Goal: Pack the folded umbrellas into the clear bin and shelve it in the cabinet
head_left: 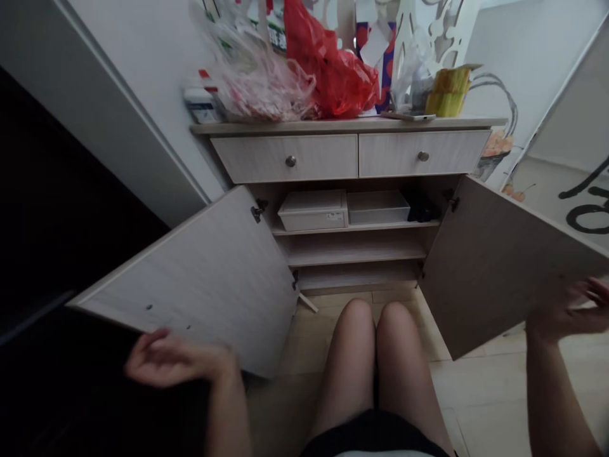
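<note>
A low cabinet stands before me with both of its doors swung out. At the free edge of the left cabinet door (204, 273) is my left hand (166, 360), blurred, with loosely bent fingers; whether it grips the edge I cannot tell. My right hand (566, 311) is by the outer edge of the right cabinet door (495, 260), fingers bent and apart, partly cut off by the frame. Inside, the upper shelf (309, 231) carries a white lidded box (311, 209), a shallow translucent bin (378, 208) and a dark item (421, 206).
Two drawers with round knobs, a left drawer (257, 155) and a right drawer (390, 152), are above the doors. On top lie a red plastic bag (342, 76), a clear bag (257, 82), a white bottle (202, 105), a phone (409, 117) and a yellow package (447, 92).
</note>
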`<state>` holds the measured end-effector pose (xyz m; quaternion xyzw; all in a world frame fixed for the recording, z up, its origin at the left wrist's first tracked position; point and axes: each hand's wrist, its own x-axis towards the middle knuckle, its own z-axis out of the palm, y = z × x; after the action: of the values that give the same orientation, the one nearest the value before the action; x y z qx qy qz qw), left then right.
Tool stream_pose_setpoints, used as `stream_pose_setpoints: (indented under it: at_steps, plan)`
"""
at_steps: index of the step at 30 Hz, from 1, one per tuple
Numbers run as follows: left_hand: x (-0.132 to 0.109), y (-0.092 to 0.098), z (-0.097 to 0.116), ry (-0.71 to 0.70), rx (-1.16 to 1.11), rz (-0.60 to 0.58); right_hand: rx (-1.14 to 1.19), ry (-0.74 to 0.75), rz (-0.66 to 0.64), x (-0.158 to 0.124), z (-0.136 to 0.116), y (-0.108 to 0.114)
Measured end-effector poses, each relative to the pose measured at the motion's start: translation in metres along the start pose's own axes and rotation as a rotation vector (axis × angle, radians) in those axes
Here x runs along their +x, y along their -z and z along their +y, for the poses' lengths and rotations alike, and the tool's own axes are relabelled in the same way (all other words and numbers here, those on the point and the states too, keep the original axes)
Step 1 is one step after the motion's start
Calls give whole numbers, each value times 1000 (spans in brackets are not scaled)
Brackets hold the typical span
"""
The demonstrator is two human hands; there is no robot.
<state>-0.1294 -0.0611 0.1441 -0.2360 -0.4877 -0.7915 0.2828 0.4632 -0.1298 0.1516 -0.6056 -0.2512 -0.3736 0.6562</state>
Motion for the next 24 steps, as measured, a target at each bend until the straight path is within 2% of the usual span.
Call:
stream_pose_setpoints:
  at_steps: [1, 2, 3, 5, 7, 9, 11, 14, 17, 20, 24]
  plan:
    - [-14, -10, 13, -43, -84, -115, 75, 118, 12, -3, -12, -8]
    - [-30, -24, 26, -89, -154, -237, 154, 233, -51, -6, -23, -19]
    - [-47, -41, 37, -134, -197, -418, 206, 308, -163, -10, -33, -33]
    - [-84, -82, 55, -216, -237, -759, 270, 345, -404, -19, -51, -68]
    - [-121, -126, 67, -360, -246, -1070, 281, 339, -597, -31, -64, -109]
    - [-152, -168, 74, -496, -209, -1281, 215, 384, -758, -43, -71, -151]
    - [-174, -205, 79, -640, -160, -1437, 90, 420, -896, -54, -72, -191]
    - [-193, -249, 84, -843, -26, -1589, -122, 482, -1096, -65, -69, -237]
    - [-203, -280, 88, -945, 97, -1666, -287, 562, -1235, -71, -68, -269]
    - [-214, -300, 89, -959, 115, -1692, -436, 581, -1308, -75, -70, -289]
    - [-229, -313, 89, -884, 139, -1740, -538, 548, -1371, -81, -69, -303]
